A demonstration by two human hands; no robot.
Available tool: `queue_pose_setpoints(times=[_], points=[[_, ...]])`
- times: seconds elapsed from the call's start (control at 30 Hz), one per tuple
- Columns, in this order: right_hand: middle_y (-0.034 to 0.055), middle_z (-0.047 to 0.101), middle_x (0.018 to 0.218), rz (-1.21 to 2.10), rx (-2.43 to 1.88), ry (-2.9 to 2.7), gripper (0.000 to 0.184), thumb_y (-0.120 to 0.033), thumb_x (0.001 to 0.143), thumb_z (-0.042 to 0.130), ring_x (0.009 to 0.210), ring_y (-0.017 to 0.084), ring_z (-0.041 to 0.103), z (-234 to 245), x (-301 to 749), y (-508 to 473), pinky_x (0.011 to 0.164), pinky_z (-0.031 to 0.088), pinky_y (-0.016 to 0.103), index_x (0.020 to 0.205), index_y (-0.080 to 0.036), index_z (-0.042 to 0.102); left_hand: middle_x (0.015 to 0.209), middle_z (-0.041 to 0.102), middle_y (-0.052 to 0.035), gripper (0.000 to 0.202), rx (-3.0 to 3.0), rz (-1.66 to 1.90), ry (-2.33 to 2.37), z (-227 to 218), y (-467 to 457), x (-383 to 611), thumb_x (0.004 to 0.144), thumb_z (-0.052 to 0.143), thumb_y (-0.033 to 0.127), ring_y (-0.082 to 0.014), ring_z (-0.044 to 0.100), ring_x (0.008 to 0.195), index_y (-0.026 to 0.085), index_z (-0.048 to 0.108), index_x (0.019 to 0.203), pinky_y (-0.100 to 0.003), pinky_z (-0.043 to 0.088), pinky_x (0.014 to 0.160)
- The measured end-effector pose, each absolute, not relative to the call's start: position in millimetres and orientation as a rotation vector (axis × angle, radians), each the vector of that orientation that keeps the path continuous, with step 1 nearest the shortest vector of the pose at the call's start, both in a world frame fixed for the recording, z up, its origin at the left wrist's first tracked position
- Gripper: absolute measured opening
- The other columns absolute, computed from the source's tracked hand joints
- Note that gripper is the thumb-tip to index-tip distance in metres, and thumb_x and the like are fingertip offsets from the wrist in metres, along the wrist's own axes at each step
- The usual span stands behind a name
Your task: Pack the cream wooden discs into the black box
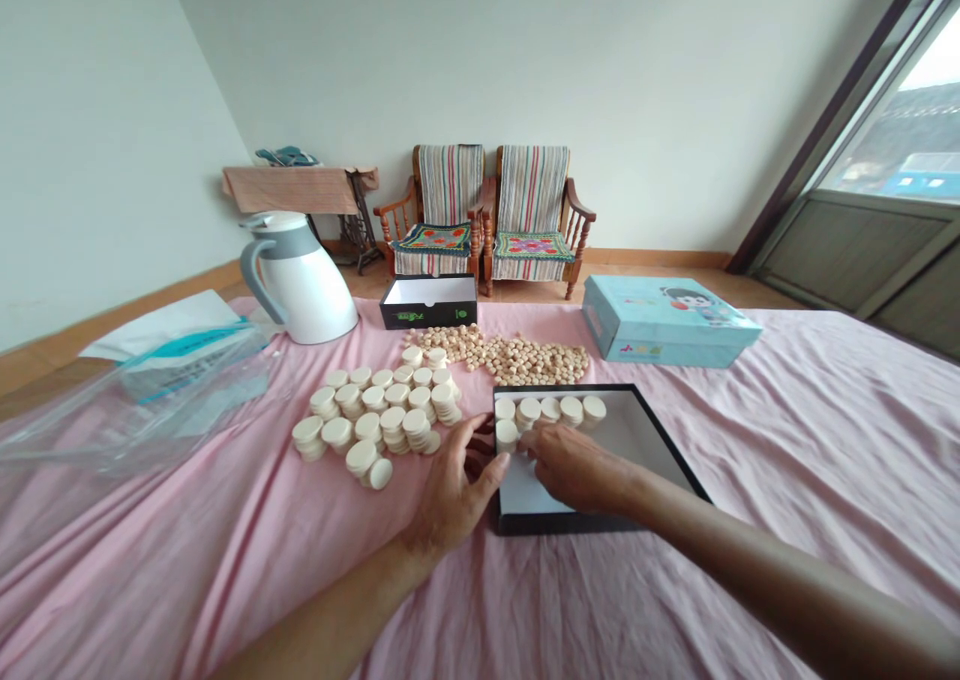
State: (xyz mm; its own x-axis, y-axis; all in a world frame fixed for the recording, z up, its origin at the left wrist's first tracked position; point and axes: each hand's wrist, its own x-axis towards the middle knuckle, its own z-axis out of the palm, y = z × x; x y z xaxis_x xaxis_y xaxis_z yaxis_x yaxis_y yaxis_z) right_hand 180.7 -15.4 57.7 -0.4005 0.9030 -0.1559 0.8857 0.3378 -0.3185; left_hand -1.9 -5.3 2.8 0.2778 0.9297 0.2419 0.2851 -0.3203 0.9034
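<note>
A shallow black-rimmed box lid (600,522) with a white inside lies in front of me. Stacks of pale round discs (571,410) line its far side, and another stack (507,436) stands at its left wall. My left hand (454,490) is at that left wall, thumb and fingers apart, fingertips partly hidden. Over the lid, my right hand (574,468) has its fingers closed and pointing down beside the nearer stack. What they pinch is hidden. Several more stacks of discs (371,425) stand on the cloth to the left of my left hand.
Small wooden pieces (532,360) lie in a heap behind the lid. Beyond are an open black box (429,305) and a light blue box (671,325). A white jug (311,285) and clear plastic packaging (172,380) occupy the left of the pink cloth (825,460).
</note>
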Motion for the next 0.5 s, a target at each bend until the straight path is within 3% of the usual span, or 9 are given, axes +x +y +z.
queue_pose_setpoints(times=[0.1,0.3,0.5], points=[[0.0123,0.068,0.098,0.531,-1.720,-2.441,0.031,-0.006,0.071,0.046,0.093,0.020,0.061,59.4,191.4,-15.1,0.079,0.039,0.027,0.094,-0.013,0.066,0.118,0.061,-0.0131,0.051,1.756,1.053,1.091,4.2,-5.9,-2.0,0.082,0.059,0.039,-0.0250,0.059,0.105,0.015,0.049,0.126,-0.036,0.050,0.086],[0.0064,0.070,0.086,0.314,-1.847,-2.196,0.029,-0.009,0.073,0.043,0.080,0.017,0.061,73.7,231.7,-11.4,0.072,0.039,0.025,0.088,-0.017,0.067,0.120,0.060,-0.0123,0.048,1.700,1.079,1.080,7.7,-7.6,-0.3,0.084,0.058,0.040,-0.0246,0.058,0.106,0.016,0.051,0.124,-0.035,0.050,0.085],[0.0032,0.068,0.082,0.285,-1.761,-2.015,0.024,-0.012,0.072,0.044,0.073,0.016,0.059,68.3,255.6,-4.9,0.068,0.040,0.025,0.085,-0.018,0.063,0.108,0.063,-0.0096,0.034,1.645,1.237,1.137,13.9,-11.2,-0.4,0.088,0.052,0.041,-0.0206,0.061,0.095,0.018,0.054,0.113,-0.031,0.051,0.078]])
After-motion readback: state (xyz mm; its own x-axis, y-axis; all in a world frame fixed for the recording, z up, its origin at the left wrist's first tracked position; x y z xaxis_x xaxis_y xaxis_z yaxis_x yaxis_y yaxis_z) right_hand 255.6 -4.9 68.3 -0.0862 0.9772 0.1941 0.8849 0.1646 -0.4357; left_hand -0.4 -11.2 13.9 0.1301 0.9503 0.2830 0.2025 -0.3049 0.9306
